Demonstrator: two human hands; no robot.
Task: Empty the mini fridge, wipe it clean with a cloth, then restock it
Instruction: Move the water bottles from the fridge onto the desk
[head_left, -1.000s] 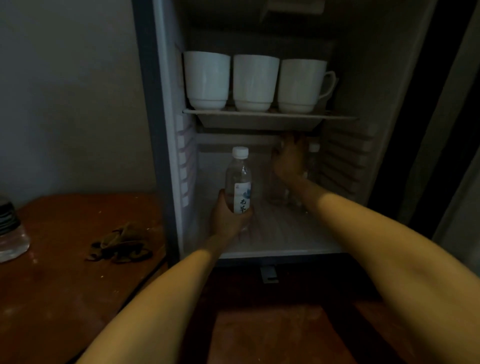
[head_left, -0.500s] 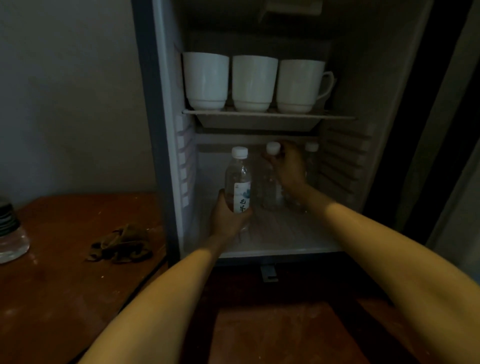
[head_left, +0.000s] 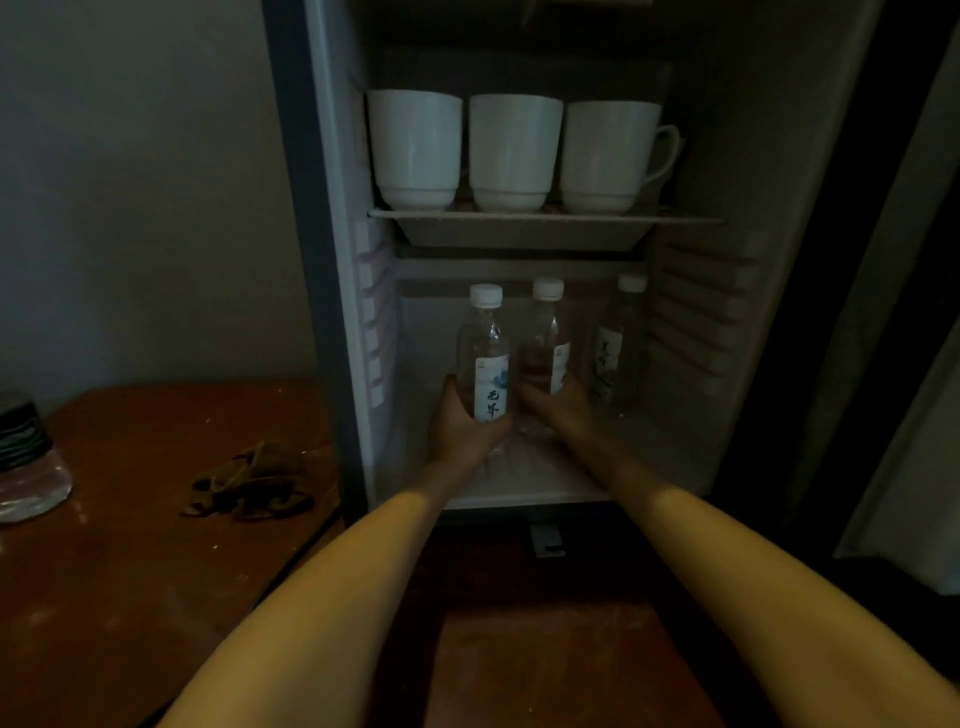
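Observation:
The mini fridge (head_left: 332, 260) stands open in front of me. Three white mugs (head_left: 514, 150) sit on its upper shelf (head_left: 545, 218). On the fridge floor stand three clear water bottles with white caps. My left hand (head_left: 457, 421) grips the lower part of the left bottle (head_left: 485, 358). My right hand (head_left: 561, 405) grips the base of the middle bottle (head_left: 548, 332). The third bottle (head_left: 615, 348) stands alone further back on the right.
A crumpled brown cloth (head_left: 254, 483) lies on the wooden table (head_left: 130, 571) left of the fridge. Another clear bottle (head_left: 26, 457) stands at the table's left edge. A dark curtain (head_left: 898, 312) hangs to the right.
My right hand has come down from the middle bottle's cap to its base and drawn it next to the left bottle. My left hand keeps its hold.

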